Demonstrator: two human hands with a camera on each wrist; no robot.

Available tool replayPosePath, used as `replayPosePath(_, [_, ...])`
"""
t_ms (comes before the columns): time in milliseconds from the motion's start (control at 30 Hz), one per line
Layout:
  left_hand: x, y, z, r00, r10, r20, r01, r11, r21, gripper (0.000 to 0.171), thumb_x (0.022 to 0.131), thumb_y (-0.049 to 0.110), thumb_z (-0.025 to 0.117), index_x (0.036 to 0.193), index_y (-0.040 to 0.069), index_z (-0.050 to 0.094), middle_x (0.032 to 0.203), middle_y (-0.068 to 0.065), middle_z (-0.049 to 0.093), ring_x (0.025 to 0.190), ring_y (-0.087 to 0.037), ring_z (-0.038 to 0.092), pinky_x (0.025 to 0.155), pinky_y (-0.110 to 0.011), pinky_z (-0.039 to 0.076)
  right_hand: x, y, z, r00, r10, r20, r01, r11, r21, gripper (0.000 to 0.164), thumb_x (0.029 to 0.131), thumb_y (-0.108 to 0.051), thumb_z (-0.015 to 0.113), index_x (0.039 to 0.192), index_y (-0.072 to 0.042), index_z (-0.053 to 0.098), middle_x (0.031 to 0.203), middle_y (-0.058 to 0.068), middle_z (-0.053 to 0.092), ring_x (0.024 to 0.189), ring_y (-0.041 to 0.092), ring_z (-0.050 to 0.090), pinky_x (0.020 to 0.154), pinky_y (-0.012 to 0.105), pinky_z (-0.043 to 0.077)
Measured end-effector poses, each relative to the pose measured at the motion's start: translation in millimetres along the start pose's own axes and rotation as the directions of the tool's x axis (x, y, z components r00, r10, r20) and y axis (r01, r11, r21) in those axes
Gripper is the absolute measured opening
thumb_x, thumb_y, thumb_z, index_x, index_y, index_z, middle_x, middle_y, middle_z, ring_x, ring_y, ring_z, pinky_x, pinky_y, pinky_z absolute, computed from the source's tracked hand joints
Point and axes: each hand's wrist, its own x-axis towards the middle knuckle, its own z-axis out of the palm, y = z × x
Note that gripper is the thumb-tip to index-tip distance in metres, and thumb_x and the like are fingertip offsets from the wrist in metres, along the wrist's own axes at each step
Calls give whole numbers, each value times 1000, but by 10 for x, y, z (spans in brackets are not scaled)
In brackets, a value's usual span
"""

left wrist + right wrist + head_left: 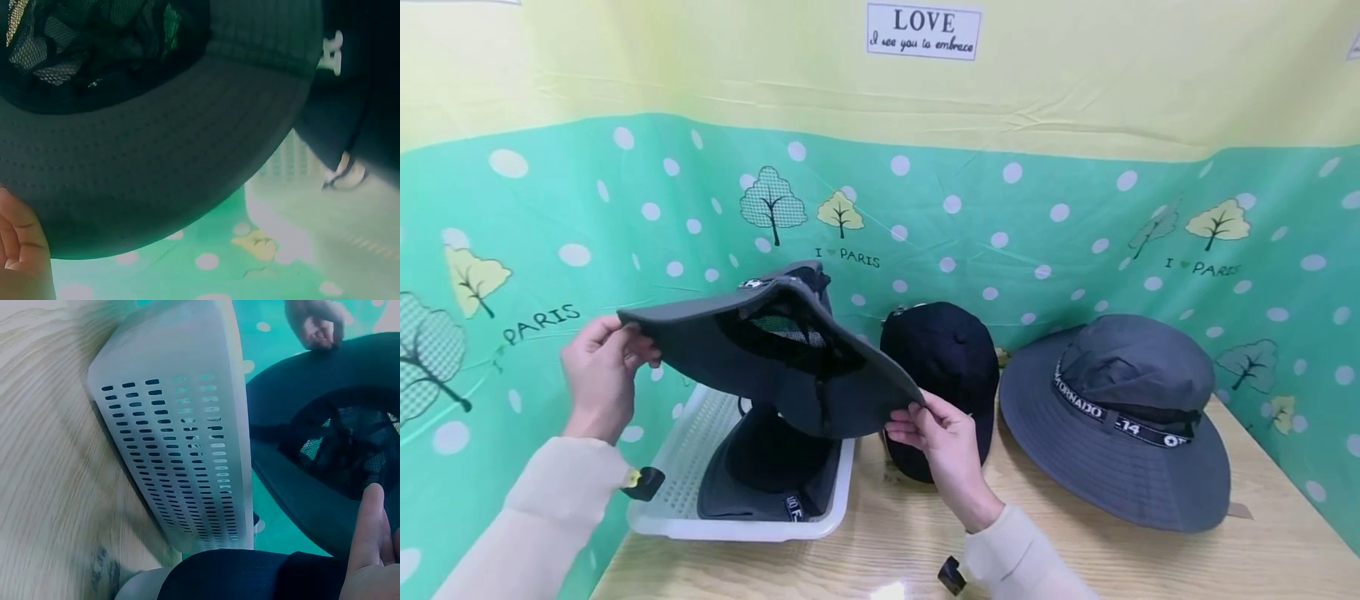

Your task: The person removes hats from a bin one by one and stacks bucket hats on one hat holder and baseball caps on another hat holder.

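Observation:
A dark grey wide-brimmed sun hat is held up above the basket, tilted so that its underside and mesh-lined crown show. My left hand pinches the brim at its left edge. At the opposite edge, my right hand pinches the brim between thumb and fingers. Below the held hat, another dark grey hat lies in the white plastic basket, partly hidden. Mesh lining shows inside the held hat in the left wrist view.
Right of the basket, a black baseball cap sits on the wooden table. A grey sun hat with a lettered band stands at the right. Behind everything hangs a green and yellow curtain. Slots pierce the basket's side.

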Motion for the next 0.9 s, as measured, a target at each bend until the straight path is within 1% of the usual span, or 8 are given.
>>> replayPosePath(100, [-72, -62, -38, 1000, -15, 9, 16, 995, -95, 17, 91, -5, 51, 82, -7, 65, 64, -10, 61, 49, -19, 55, 45, -28, 46, 10, -7, 17, 1000, 6, -14, -6, 999, 32, 32, 96, 5, 45, 122, -1, 63, 96, 24, 65, 85, 28, 68, 80, 43, 54])
replayPosePath(233, [-151, -128, -115, 998, -55, 35, 59, 988, -144, 18, 93, -1, 53, 80, -6, 64, 64, -10, 62, 49, -20, 55, 48, -28, 48, 8, -22, 34, 999, 35, -26, -33, 997, 68, 34, 96, 6, 44, 125, -1, 61, 95, 18, 66, 85, 25, 68, 80, 41, 54])
replayPosePath(467, [-221, -183, -260, 987, -139, 77, 154, 960, -236, 29, 95, -1, 43, 80, -3, 67, 64, -11, 63, 52, -22, 58, 51, -31, 50, 19, -69, 78, 999, 51, -1, -50, 992, 116, 34, 94, 5, 46, 125, 4, 58, 94, 18, 67, 83, 25, 69, 81, 41, 54])
replayPosePath(533, [-232, -198, -322, 978, -174, 111, 199, 939, -280, 30, 96, 2, 42, 83, -3, 69, 65, -13, 65, 54, -23, 60, 53, -32, 50, 28, -85, 92, 998, 60, 8, -61, 988, 143, 37, 92, 7, 44, 127, 7, 56, 95, 18, 68, 84, 25, 69, 81, 41, 54])
replayPosePath(633, [-236, -222, -427, 961, -217, 170, 266, 893, -363, 33, 99, 11, 40, 86, -2, 69, 68, -15, 67, 56, -26, 61, 55, -34, 50, 41, -114, 117, 997, 67, 36, -72, 983, 168, 40, 91, 4, 40, 129, 10, 52, 97, 17, 69, 85, 25, 69, 82, 40, 54])
replayPosePath(700, [-232, -220, -481, 949, -247, 196, 307, 868, -390, 37, 100, 17, 42, 84, -1, 69, 69, -15, 68, 58, -26, 62, 55, -34, 50, 52, -133, 143, 996, 64, 60, -74, 981, 181, 42, 92, -2, 39, 130, 11, 49, 99, 17, 70, 86, 25, 69, 82, 39, 54])
replayPosePath(800, [-218, -202, -539, 928, -301, 218, 366, 844, -391, 36, 100, 19, 45, 80, 0, 69, 68, -14, 67, 60, -25, 62, 58, -34, 51, 75, -151, 203, 996, 61, 63, -73, 976, 203, 42, 98, -17, 48, 127, 13, 50, 97, 16, 70, 83, 24, 70, 80, 37, 55])
replayPosePath(900, [-198, -186, -595, 896, -373, 240, 442, 797, -412, 32, 99, 11, 47, 82, -1, 70, 68, -13, 66, 60, -26, 62, 61, -35, 51, 101, -168, 276, 996, 80, 31, -86, 966, 243, 39, 94, -22, 61, 118, 9, 59, 91, 14, 71, 78, 22, 70, 74, 33, 56])
